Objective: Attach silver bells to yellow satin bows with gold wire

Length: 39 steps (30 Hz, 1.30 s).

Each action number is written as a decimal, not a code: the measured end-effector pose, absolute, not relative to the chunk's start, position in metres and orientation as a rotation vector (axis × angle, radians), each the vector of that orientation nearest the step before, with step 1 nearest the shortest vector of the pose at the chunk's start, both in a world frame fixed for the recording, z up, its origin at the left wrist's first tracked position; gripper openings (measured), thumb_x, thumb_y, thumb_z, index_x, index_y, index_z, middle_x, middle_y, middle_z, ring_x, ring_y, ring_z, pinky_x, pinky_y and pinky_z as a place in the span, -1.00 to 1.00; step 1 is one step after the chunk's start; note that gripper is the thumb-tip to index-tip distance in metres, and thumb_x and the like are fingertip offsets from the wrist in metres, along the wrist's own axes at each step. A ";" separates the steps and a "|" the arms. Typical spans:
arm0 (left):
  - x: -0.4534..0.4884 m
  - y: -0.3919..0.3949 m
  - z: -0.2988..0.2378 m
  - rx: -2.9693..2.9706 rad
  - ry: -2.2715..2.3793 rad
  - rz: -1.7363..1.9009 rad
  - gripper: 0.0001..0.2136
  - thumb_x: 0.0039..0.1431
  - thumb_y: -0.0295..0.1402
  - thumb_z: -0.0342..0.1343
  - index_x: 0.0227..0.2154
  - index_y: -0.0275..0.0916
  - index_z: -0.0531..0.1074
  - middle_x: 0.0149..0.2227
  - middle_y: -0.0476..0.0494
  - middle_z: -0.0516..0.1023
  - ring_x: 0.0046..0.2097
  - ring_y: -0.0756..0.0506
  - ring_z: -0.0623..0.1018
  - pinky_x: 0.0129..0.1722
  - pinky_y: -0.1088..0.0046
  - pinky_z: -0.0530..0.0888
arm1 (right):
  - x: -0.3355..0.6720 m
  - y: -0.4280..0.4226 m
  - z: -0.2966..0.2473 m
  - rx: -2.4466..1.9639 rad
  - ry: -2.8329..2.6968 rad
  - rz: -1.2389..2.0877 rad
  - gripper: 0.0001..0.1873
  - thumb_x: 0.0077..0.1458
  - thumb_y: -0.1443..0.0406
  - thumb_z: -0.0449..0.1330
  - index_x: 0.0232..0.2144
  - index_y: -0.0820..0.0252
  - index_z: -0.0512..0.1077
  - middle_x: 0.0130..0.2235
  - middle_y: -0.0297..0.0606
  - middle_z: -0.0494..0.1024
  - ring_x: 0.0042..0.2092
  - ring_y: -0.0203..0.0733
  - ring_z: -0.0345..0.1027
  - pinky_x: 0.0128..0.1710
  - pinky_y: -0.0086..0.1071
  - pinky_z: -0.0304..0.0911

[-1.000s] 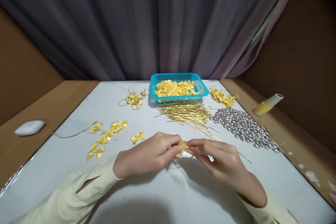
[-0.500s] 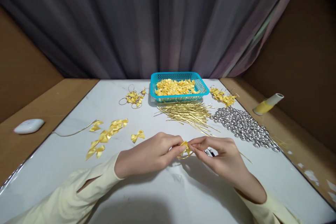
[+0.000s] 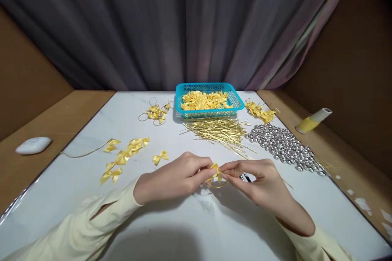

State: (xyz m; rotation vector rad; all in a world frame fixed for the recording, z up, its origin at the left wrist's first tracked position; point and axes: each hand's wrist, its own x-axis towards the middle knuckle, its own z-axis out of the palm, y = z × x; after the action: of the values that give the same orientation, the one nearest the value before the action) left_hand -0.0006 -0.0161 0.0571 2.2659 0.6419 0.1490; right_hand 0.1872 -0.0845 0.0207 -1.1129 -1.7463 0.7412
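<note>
At the far left, a white rounded object (image 3: 33, 145) lies beside the table (image 3: 239, 228). On the tabletop, a single gold strand (image 3: 82, 156) runs toward a loose row of satin bows (image 3: 123, 158), with a lone bow (image 3: 160, 157) nearer the hands. Behind it sits a cluster of looped bows (image 3: 157, 113).

The left hand (image 3: 183, 173) has a narrow grip, thumb and fingers closed on the left side of a yellow ribbon bow (image 3: 216, 173). This bow is between the two hands, above the near middle of the table, with a gold loop (image 3: 218, 186) hanging below it. Compared with a second ago, the bow and loop show more fully while the hands have barely shifted; I judge that the piece is being adjusted and is not finished.

Beyond are a blue basket (image 3: 210, 113) of bows and a heap of gold strips (image 3: 219, 130). The right hand (image 3: 260, 177) pinches narrowly at the bow's right side; whether it also holds the loop's end, I cannot tell. A dark, shiny object (image 3: 246, 177) shows under its fingers, mostly hidden. Farther right are silver beads (image 3: 280, 144), another bow pile (image 3: 260, 112) and a tilted tube (image 3: 312, 121).
</note>
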 end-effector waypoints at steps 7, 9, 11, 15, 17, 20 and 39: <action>0.000 -0.016 0.055 2.305 0.643 0.161 -0.71 0.25 -0.35 -0.19 -0.48 -0.30 0.36 -0.59 0.04 0.31 -0.55 0.06 0.30 -0.50 0.53 0.19 | 0.186 -0.083 0.023 -1.174 -1.690 0.753 -0.84 -0.02 0.40 0.17 -0.61 0.21 0.42 -0.38 -0.24 0.59 -0.39 -0.23 0.48 -0.36 -0.42 0.38; 0.000 -0.017 0.055 2.316 0.660 0.172 -0.71 0.25 -0.35 -0.19 -0.50 -0.30 0.35 -0.61 0.05 0.29 -0.56 0.07 0.29 -0.50 0.54 0.19 | 0.185 -0.083 0.023 -1.175 -1.689 0.731 -0.84 -0.03 0.42 0.17 -0.62 0.22 0.41 -0.38 -0.24 0.59 -0.39 -0.24 0.48 -0.36 -0.42 0.38; 0.000 -0.016 0.055 2.290 0.672 0.164 -0.72 0.24 -0.35 -0.18 -0.50 -0.30 0.35 -0.60 0.04 0.32 -0.55 0.07 0.31 -0.51 0.55 0.20 | 0.184 -0.082 0.023 -1.171 -1.696 0.706 -0.83 -0.03 0.43 0.16 -0.62 0.22 0.39 -0.39 -0.24 0.59 -0.40 -0.24 0.47 -0.37 -0.42 0.37; 0.000 -0.016 0.057 2.194 0.693 0.127 -0.70 0.25 -0.32 -0.18 -0.42 -0.31 0.41 -0.54 -0.02 0.44 -0.53 0.06 0.35 -0.50 0.57 0.22 | 0.182 -0.083 0.021 -1.141 -1.722 0.635 -0.80 -0.02 0.46 0.13 -0.63 0.20 0.37 -0.40 -0.25 0.58 -0.42 -0.25 0.46 -0.39 -0.42 0.36; 0.001 -0.015 0.058 2.153 0.708 0.120 -0.67 0.26 -0.30 -0.20 -0.40 -0.32 0.44 -0.51 -0.04 0.47 -0.52 0.06 0.36 -0.49 0.57 0.24 | 0.182 -0.083 0.019 -1.122 -1.732 0.598 -0.81 -0.03 0.48 0.12 -0.61 0.20 0.37 -0.40 -0.26 0.58 -0.42 -0.27 0.45 -0.39 -0.42 0.35; 0.002 -0.014 0.058 2.107 0.721 0.115 -0.64 0.26 -0.28 -0.20 -0.41 -0.33 0.45 -0.51 -0.05 0.49 -0.53 0.08 0.35 -0.49 0.59 0.26 | 0.182 -0.084 0.016 -1.100 -1.740 0.556 -0.81 -0.03 0.50 0.12 -0.59 0.20 0.36 -0.38 -0.26 0.57 -0.40 -0.27 0.44 -0.39 -0.42 0.35; 0.002 -0.014 0.051 2.208 0.750 0.215 -0.75 0.19 -0.38 -0.10 -0.50 -0.33 0.42 -0.58 -0.01 0.48 -0.58 0.11 0.32 -0.55 0.62 0.21 | 0.185 -0.084 0.015 -1.111 -1.697 0.515 -0.86 -0.04 0.49 0.18 -0.55 0.22 0.43 -0.33 -0.23 0.58 -0.32 -0.24 0.47 -0.30 -0.38 0.38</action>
State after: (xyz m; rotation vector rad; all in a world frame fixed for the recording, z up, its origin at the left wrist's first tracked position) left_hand 0.0020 -0.0144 0.0513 2.2082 0.7498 0.2145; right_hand 0.1847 -0.0840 0.0149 -1.1108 -1.6966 0.5146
